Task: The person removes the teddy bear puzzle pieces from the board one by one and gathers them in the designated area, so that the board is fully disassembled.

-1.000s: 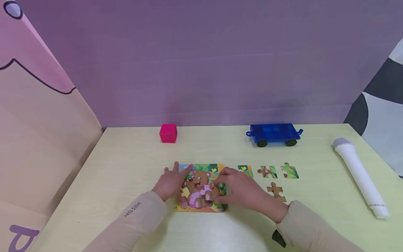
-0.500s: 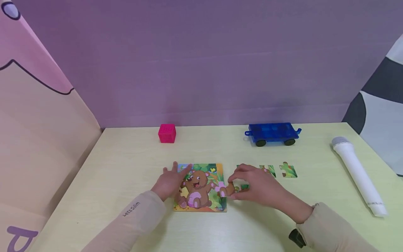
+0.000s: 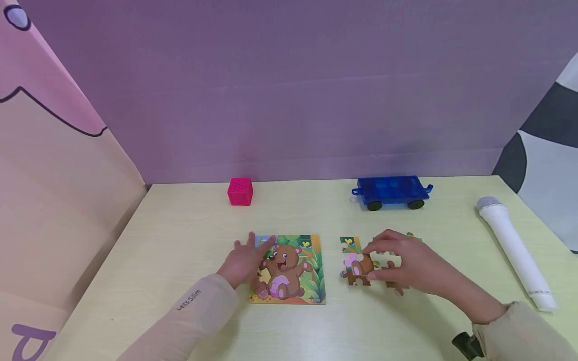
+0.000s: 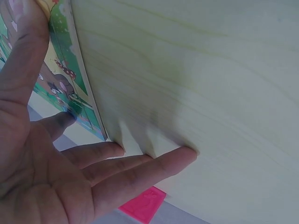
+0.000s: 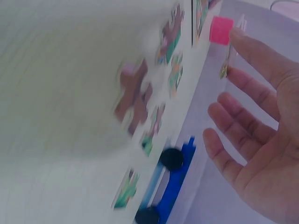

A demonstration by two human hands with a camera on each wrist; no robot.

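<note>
A bear picture puzzle board (image 3: 289,281) lies flat on the table. On its upper left part my left hand (image 3: 242,260) rests with spread, straight fingers; in the left wrist view the thumb overlaps the board (image 4: 63,32). To the board's right, my right hand (image 3: 413,258) pinches a puzzle piece (image 3: 355,264) showing a pink and brown bear foot between thumb and index finger. The right wrist view has this piece edge-on and raised, the other fingers relaxed. Below it sits a brown piece (image 3: 358,281). Another brown piece (image 5: 133,100) lies close by, partly hidden by the hand in the head view.
More loose puzzle pieces lie on the right, including a green one (image 5: 126,189) and one with a yellow bird (image 3: 349,244). A pink cube (image 3: 240,191) and a blue toy wagon (image 3: 392,190) stand at the back. A white microphone (image 3: 517,253) lies far right.
My right hand has lifted the bear-foot piece off the board and carried it rightward over the loose pieces. My left hand has stayed on the board.
</note>
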